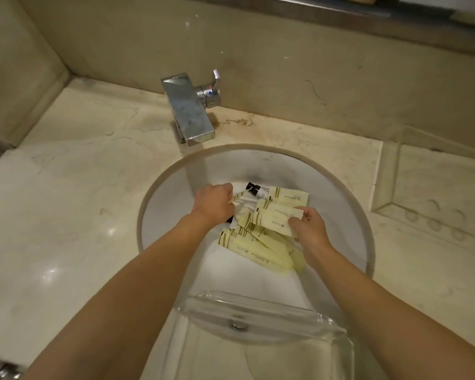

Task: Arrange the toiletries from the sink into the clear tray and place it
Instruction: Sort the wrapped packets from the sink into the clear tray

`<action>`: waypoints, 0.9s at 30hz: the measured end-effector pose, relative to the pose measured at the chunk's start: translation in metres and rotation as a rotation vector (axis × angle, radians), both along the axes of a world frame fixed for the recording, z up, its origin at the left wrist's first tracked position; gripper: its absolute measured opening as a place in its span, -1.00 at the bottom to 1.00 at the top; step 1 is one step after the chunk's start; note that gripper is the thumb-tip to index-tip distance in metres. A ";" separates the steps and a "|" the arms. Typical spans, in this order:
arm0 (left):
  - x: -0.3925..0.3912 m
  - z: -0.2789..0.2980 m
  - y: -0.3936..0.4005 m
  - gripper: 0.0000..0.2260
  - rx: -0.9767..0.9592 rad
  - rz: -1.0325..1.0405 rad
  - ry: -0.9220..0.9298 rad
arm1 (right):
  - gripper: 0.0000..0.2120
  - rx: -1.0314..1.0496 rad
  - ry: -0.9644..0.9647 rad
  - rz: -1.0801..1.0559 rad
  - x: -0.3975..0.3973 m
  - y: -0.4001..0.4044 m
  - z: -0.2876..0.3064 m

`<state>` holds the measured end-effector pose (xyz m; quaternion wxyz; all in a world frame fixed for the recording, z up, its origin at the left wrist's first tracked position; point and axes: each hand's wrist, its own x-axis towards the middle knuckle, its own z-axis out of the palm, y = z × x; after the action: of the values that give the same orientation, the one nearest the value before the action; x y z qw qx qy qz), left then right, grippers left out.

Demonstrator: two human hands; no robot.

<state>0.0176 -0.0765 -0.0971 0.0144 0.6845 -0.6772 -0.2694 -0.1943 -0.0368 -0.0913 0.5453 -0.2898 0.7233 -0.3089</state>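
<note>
Hands work the sink [159, 215]: left hand [215, 202] closes its grip on white packaging, right hand [309, 224] pinches a yellow sachet [276, 219]; loose sachets could slip from the bundle.

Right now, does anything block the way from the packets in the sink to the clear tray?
Nothing visible does. The packets lie in the sink; the clear tray sits empty at its near rim, open side up.
</note>
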 end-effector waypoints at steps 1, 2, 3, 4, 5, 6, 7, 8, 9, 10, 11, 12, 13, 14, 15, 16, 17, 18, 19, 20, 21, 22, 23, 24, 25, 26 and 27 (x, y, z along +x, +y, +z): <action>0.000 0.003 0.004 -0.74 0.045 0.041 0.089 | -0.69 0.014 -0.052 -0.003 0.000 0.003 0.004; -0.001 0.007 0.008 -0.76 0.081 0.073 0.165 | -0.66 0.023 -0.098 -0.008 0.000 0.006 0.008; -0.002 0.012 0.012 -0.79 0.107 0.087 0.212 | -0.63 0.028 -0.137 -0.022 0.001 0.009 0.012; -0.004 0.019 0.017 -0.81 0.124 0.086 0.239 | -0.61 0.027 -0.162 -0.044 0.002 0.012 0.016; -0.006 0.026 0.020 -0.79 0.126 0.078 0.256 | -0.60 0.019 -0.176 -0.061 0.002 0.015 0.021; -0.008 0.034 0.024 -0.74 0.116 0.067 0.269 | -0.62 0.012 -0.180 -0.067 0.002 0.018 0.027; -0.010 0.042 0.027 -0.69 0.103 0.054 0.280 | -0.66 0.006 -0.186 -0.061 0.001 0.021 0.033; -0.012 0.050 0.030 -0.65 0.102 0.039 0.289 | -0.70 0.000 -0.199 -0.049 0.001 0.023 0.040; -0.014 0.058 0.034 -0.60 0.117 0.029 0.299 | -0.73 -0.006 -0.219 -0.044 0.000 0.027 0.045; -0.014 0.066 0.038 -0.56 0.142 0.023 0.309 | -0.74 -0.010 -0.246 -0.051 -0.002 0.030 0.049; -0.015 0.074 0.042 -0.53 0.169 0.021 0.319 | -0.73 -0.013 -0.281 -0.073 -0.003 0.033 0.054; -0.016 0.082 0.046 -0.53 0.192 0.024 0.335 | -0.71 -0.019 -0.310 -0.091 -0.004 0.036 0.058; -0.018 0.090 0.051 -0.55 0.208 0.034 0.358 | -0.69 -0.031 -0.317 -0.088 -0.005 0.039 0.061; -0.020 0.097 0.055 -0.58 0.219 0.052 0.391 | -0.69 -0.048 -0.282 -0.052 -0.006 0.043 0.064; -0.023 0.103 0.060 -0.64 0.227 0.073 0.429 | -0.68 -0.068 -0.221 0.010 -0.007 0.048 0.067; -0.024 0.108 0.064 -0.72 0.237 0.091 0.462 | -0.66 -0.094 -0.139 0.088 -0.008 0.054 0.069; -0.026 0.112 0.069 -0.80 0.245 0.105 0.474 | -0.64 -0.122 -0.047 0.170 -0.010 0.059 0.070; -0.026 0.116 0.074 -0.86 0.248 0.114 0.466 | -0.63 -0.145 0.056 0.248 -0.011 0.064 0.072; -0.025 0.117 0.079 -0.88 0.253 0.119 0.456 | -0.64 -0.166 0.156 0.314 -0.013 0.069 0.074; -0.023 0.119 0.085 -0.86 0.270 0.124 0.453 | -0.65 -0.184 0.234 0.371 -0.015 0.074 0.078; -0.021 0.121 0.091 -0.83 0.293 0.127 0.461 | -0.65 -0.196 0.277 0.416 -0.016 0.078 0.080; -0.018 0.123 0.097 -0.81 0.315 0.129 0.473 | -0.63 -0.202 0.292 0.457 -0.017 0.082 0.083; -0.016 0.124 0.102 -0.78 0.323 0.134 0.491 | -0.61 -0.205 0.293 0.497 -0.017 0.084 0.084; -0.014 0.124 0.108 -0.75 0.326 0.150 0.509 | -0.60 -0.207 0.288 0.532 -0.017 0.088 0.086; -0.013 0.125 0.113 -0.72 0.320 0.179 0.538 | -0.60 -0.212 0.279 0.551 -0.016 0.091 0.087; -0.013 0.127 0.118 -0.69 0.323 0.212 0.572 | -0.64 -0.219 0.274 0.551 -0.015 0.094 0.090; -0.013 0.127 0.123 -0.66 0.332 0.241 0.608 | -0.71 -0.231 0.277 0.536 -0.015 0.098 0.091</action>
<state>0.0049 0.0460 0.0304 0.1354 0.6410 -0.5036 -0.5632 -0.2091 0.0608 -0.0003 0.4672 -0.5694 0.6486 -0.1919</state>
